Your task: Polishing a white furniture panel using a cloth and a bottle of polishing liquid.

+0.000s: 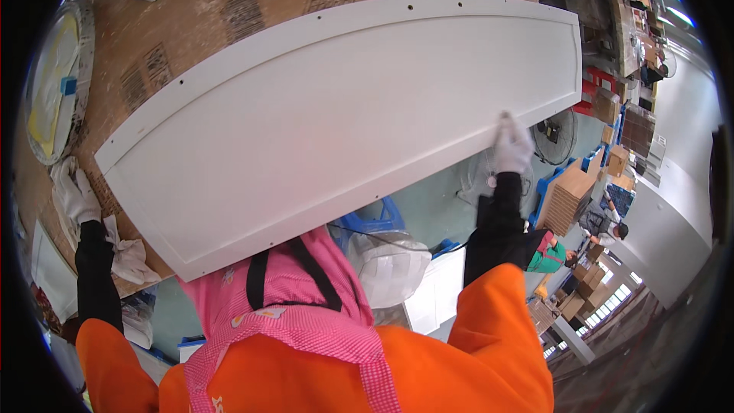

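A long white panel [344,115] with a raised border and small dark holes lies before me on a cardboard-covered table, its near edge reaching past the tabletop. My right hand [514,144], in a white glove, is at the panel's near rim toward the right end. Its fingers are drawn together and slightly blurred; whatever they may hold is too small to make out. My left hand [75,193], also gloved, rests flat on the table left of the panel, fingers stretched out. Close by it, a crumpled white cloth [130,256] hangs at the table edge.
A round tub lid with yellowish residue [53,84] and a small blue block [68,86] lie at the left on the cardboard [199,8]. Below the panel are a blue stool [378,218] and a white bag [394,268]. A floor fan [554,138], stacked boards [567,195] and other people are on the right.
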Motion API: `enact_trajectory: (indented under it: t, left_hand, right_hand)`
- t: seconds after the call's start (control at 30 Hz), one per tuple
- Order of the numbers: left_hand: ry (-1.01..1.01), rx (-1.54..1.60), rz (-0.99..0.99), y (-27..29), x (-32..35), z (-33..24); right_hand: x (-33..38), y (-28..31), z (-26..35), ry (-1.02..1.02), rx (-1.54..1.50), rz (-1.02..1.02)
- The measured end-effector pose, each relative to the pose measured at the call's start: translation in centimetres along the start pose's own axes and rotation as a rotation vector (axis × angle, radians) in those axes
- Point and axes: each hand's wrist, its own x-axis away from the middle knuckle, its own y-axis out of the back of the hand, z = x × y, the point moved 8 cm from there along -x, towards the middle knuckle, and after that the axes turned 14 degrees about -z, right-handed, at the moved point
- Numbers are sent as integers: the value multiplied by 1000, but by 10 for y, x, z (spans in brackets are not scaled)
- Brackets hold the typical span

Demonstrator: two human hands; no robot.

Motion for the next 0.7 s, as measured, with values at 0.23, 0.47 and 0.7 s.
enact_trajectory:
  t: [0.23, 0.47, 0.7]
  left_hand:
    - [-32, -68, 42, -2, 4, 17]
    - [90, -139, 130, -16, 13, 54]
    - [14, -206, 176, -15, 11, 54]
  right_hand:
    - [-137, 4, -151, -17, 266, -191]
    - [-40, 0, -10, 579, 372, -145]
    - [34, 14, 69, 647, -26, 102]
